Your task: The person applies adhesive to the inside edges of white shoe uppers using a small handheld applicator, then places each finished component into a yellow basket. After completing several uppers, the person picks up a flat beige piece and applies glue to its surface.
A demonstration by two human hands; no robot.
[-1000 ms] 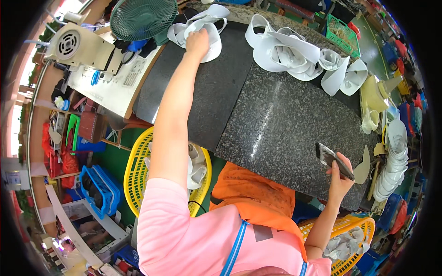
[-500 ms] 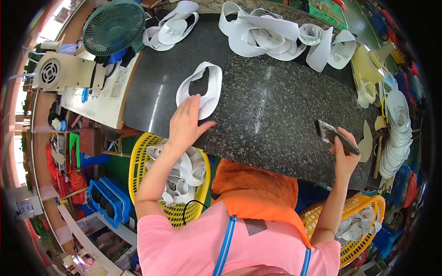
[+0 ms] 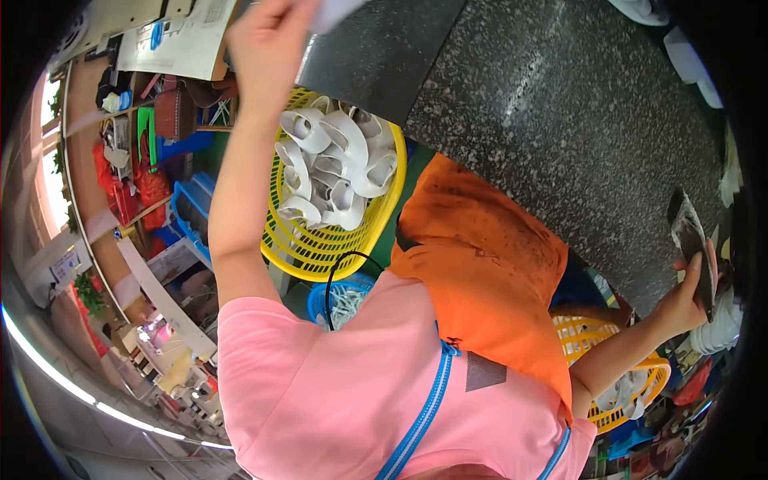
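Observation:
At the top edge, my left hand point(image 3: 272, 40) is closed with fingertips pinching a white curved piece point(image 3: 334, 11), likely a shoe upper; most of it lies outside the view. Far to the right, my right hand point(image 3: 690, 290) grips a dark, flat bar-like block point(image 3: 693, 244) with a worn, whitish face, held above the right end of the speckled dark stone worktop point(image 3: 544, 120). Below my left forearm stands a yellow plastic basket point(image 3: 398, 188) holding several white looped uppers point(image 3: 344, 152).
A small blue basket point(image 3: 318, 308) with pale strips sits below the yellow one. Another yellow-orange basket point(image 3: 580, 336) stands under my right arm. White pieces point(image 3: 693, 66) lie at the worktop's far right. An orange apron point(image 3: 472, 240) covers my lap.
My view has swung left and down. My left hand lay on the white upper on the worktop; now it pinches a white piece at the top left. My right hand keeps the dark block.

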